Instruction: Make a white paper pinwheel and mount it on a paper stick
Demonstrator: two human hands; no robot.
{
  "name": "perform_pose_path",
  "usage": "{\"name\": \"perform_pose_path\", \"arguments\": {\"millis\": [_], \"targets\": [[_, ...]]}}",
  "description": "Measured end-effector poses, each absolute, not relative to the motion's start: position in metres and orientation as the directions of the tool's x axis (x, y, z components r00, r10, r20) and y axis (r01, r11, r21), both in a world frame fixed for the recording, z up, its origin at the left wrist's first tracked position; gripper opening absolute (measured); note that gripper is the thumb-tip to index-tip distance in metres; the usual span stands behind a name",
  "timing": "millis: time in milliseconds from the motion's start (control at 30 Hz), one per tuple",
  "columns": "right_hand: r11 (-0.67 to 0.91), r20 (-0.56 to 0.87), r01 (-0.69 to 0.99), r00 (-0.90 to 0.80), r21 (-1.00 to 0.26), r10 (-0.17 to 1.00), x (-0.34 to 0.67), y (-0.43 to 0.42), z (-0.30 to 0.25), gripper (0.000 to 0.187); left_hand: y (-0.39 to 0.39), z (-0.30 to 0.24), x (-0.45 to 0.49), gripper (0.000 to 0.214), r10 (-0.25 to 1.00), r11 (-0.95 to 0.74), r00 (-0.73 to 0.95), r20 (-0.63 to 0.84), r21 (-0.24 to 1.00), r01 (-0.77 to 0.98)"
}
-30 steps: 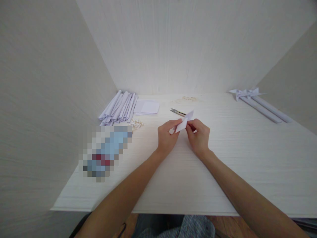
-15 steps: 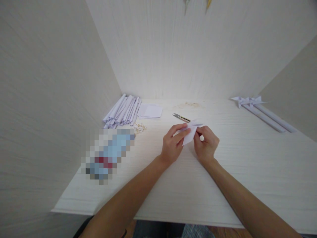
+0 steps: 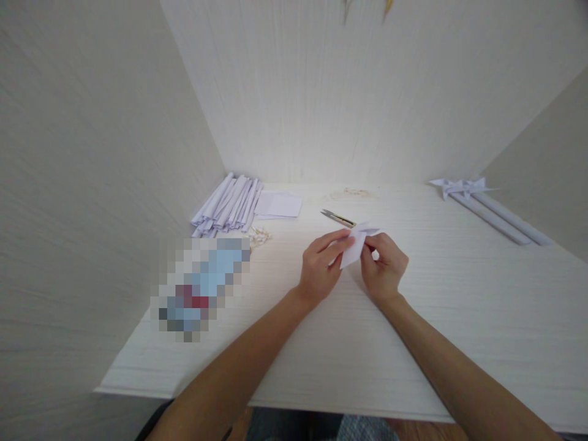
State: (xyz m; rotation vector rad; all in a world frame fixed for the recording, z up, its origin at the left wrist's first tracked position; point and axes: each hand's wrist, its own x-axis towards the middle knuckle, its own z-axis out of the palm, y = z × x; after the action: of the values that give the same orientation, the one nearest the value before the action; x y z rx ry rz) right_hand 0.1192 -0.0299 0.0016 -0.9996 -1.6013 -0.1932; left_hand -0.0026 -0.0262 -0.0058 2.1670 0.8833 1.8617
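Above the middle of the table, my left hand (image 3: 324, 263) pinches a small folded piece of white paper (image 3: 353, 251) between thumb and fingers. My right hand (image 3: 383, 263) is closed at the paper's right edge, its thumb and index finger pressed together there. Thin pointed flaps stand out at the top of the folded paper. Just behind my hands lies a pair of small thread snips (image 3: 339, 218), its blades pointing left and its near end partly hidden by the paper and fingers.
Rolled paper tubes (image 3: 227, 205) are piled at the back left, beside a stack of white paper squares (image 3: 278, 205). A small bundle of pale bits (image 3: 260, 237) lies nearby. A pixelated blue object (image 3: 206, 285) sits at left. Two paper pinwheels on tubes (image 3: 489, 214) rest at back right.
Both hands stay in nearly the same spot, still on the folded paper. They and the paper have shifted very slightly to the right.
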Motion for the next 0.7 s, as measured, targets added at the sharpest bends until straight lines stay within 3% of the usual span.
{"name": "perform_pose_path", "arguments": {"millis": [700], "targets": [[0.584, 0.827, 0.689, 0.041, -0.430, 0.561, 0.1164, -0.0273, 0.0000, 0.018, -0.0218, -0.0098, -0.0028, 0.025, 0.552, -0.790, 0.052, 0.832, 0.502, 0.352]]}}
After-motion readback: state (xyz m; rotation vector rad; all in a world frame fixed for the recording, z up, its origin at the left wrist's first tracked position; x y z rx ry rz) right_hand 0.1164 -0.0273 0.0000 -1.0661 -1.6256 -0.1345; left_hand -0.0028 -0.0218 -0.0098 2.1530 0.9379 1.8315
